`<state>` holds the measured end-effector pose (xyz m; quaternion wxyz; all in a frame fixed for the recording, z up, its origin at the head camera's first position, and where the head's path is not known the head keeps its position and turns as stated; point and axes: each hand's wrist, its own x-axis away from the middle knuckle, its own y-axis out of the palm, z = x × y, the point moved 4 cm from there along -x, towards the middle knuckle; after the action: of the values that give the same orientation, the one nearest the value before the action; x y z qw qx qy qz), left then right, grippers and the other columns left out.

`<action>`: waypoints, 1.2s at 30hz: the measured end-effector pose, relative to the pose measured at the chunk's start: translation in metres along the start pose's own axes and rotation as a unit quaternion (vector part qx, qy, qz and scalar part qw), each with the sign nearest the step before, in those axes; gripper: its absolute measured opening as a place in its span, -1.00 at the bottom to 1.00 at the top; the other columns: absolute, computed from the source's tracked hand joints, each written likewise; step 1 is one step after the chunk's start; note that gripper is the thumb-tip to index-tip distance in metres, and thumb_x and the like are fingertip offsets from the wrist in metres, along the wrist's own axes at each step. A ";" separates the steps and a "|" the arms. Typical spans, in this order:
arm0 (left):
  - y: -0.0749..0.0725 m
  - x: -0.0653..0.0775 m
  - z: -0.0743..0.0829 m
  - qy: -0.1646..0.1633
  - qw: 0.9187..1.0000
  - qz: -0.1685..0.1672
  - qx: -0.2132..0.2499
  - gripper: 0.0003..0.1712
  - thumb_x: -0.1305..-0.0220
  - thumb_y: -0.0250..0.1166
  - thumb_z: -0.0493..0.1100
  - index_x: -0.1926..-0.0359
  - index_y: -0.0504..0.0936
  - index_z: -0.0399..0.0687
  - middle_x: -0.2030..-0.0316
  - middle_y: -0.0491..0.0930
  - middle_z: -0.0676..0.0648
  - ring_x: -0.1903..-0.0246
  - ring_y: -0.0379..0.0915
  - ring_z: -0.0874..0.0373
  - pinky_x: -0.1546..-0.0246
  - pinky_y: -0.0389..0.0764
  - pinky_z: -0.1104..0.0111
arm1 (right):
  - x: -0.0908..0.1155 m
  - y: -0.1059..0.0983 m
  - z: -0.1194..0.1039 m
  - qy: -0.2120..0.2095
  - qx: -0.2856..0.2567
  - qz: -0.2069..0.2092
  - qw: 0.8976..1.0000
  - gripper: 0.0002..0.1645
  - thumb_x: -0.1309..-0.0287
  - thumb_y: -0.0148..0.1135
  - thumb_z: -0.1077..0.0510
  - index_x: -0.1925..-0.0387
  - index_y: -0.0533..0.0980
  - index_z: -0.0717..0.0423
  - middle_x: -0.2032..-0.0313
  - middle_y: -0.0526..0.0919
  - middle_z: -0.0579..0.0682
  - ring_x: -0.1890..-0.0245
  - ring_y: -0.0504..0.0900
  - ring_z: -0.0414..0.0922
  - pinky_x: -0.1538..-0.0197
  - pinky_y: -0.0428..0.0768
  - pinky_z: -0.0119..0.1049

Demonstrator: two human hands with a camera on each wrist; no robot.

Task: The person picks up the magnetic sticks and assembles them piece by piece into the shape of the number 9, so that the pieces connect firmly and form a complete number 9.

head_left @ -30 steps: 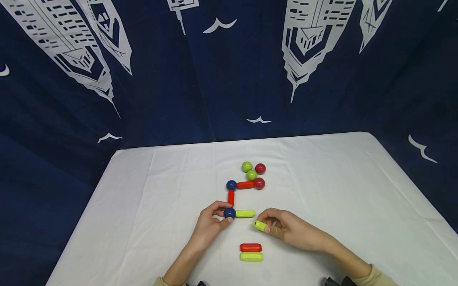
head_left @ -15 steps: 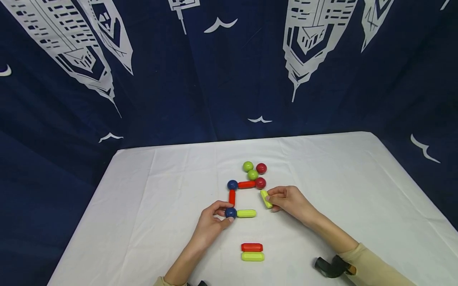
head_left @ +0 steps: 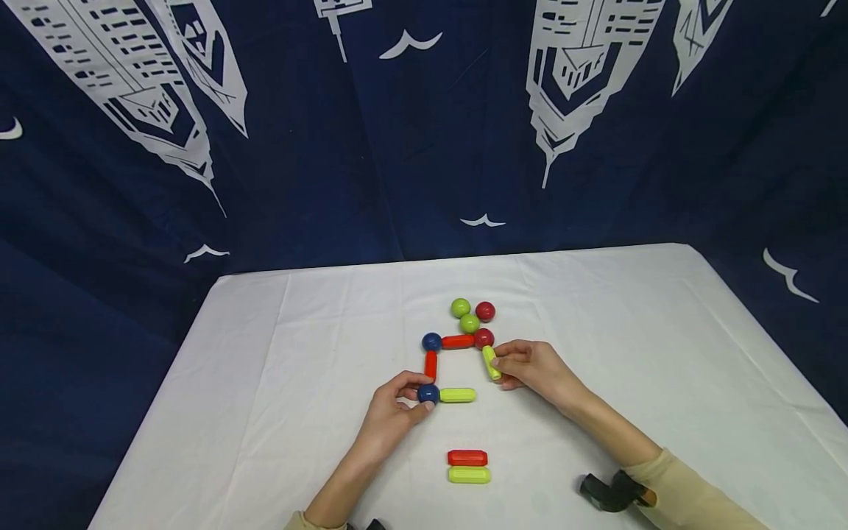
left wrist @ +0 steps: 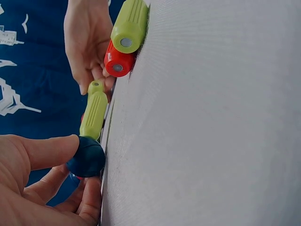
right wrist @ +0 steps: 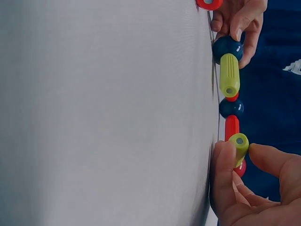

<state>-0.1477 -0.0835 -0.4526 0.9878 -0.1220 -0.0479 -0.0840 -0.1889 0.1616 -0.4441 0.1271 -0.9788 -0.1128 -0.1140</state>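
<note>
My left hand point(head_left: 391, 408) pinches the near blue ball point(head_left: 428, 394) between thumb and fingers. From that ball a yellow-green magnetic rod point(head_left: 458, 395) points right and a red rod point(head_left: 430, 366) runs back to the far blue ball point(head_left: 432, 341). A second red rod point(head_left: 458, 341) joins the far blue ball to a dark red ball point(head_left: 484, 338). My right hand point(head_left: 538, 372) pinches another yellow-green rod point(head_left: 491, 364), its far end right at the dark red ball. In the right wrist view the metal tip of this held rod point(right wrist: 239, 141) faces the camera.
Two green balls point(head_left: 460, 308) and a loose dark red ball point(head_left: 486, 311) sit just behind the joined pieces. Nearer the front, a red rod point(head_left: 467, 458) and a yellow-green rod point(head_left: 470, 475) lie side by side on the white tablecloth point(head_left: 298, 353). A dark blue patterned curtain point(head_left: 331, 162) hangs behind.
My right hand has carried the yellow-green rod back from beside the other yellow-green rod to the dark red ball, turning it lengthwise. My left hand keeps its hold on the near blue ball.
</note>
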 end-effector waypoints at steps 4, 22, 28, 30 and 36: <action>0.000 0.000 0.000 0.001 1.000 0.000 0.001 -0.61 -0.12 0.39 -0.40 -0.01 0.64 -0.15 0.22 0.54 -0.07 0.19 0.37 0.02 0.42 0.38 0.46 | 0.005 -0.003 -0.001 -0.008 0.002 -0.006 1.000 -0.50 -0.28 0.27 0.20 -0.13 0.42 0.47 0.23 0.71 0.18 0.35 0.70 -0.02 0.23 0.67 -0.25; -0.001 0.001 0.002 -0.003 1.000 -0.002 -0.004 -0.64 -0.14 0.39 -0.39 0.01 0.64 -0.13 0.24 0.54 -0.07 0.21 0.37 0.06 0.40 0.41 0.45 | -0.032 -0.030 -0.013 -0.150 0.132 0.017 0.980 -0.56 -0.25 0.20 0.38 -0.17 0.45 0.31 -0.01 0.60 0.22 0.06 0.59 0.03 0.08 0.58 -0.40; 0.000 0.001 0.002 -0.009 1.000 -0.001 -0.003 -0.63 -0.14 0.38 -0.39 -0.01 0.64 -0.14 0.23 0.54 -0.06 0.21 0.37 0.05 0.41 0.40 0.45 | -0.053 -0.031 -0.020 -0.161 0.149 -0.010 0.975 -0.48 -0.28 0.17 0.37 -0.26 0.38 0.30 -0.15 0.50 0.24 0.02 0.58 0.07 0.01 0.56 -0.32; 0.000 0.002 0.002 -0.006 1.000 0.000 -0.001 -0.62 -0.14 0.38 -0.39 -0.01 0.64 -0.14 0.23 0.55 -0.06 0.20 0.38 0.04 0.42 0.39 0.45 | -0.059 -0.031 -0.022 -0.163 0.152 -0.022 0.975 -0.45 -0.28 0.17 0.35 -0.29 0.36 0.31 -0.18 0.48 0.24 0.04 0.58 0.07 0.04 0.57 -0.34; 0.000 0.001 0.001 -0.001 1.000 0.001 -0.008 -0.63 -0.13 0.39 -0.39 0.00 0.65 -0.12 0.22 0.55 -0.05 0.19 0.38 0.03 0.40 0.40 0.45 | -0.072 -0.029 -0.026 -0.174 0.186 -0.038 0.966 -0.45 -0.24 0.17 0.38 -0.28 0.40 0.27 -0.15 0.49 0.22 0.20 0.52 0.04 0.22 0.55 -0.35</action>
<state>-0.1470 -0.0838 -0.4518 0.9867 -0.1305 -0.0484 -0.0836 -0.2694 0.1678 -0.4310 0.2812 -0.9377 -0.1893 0.0766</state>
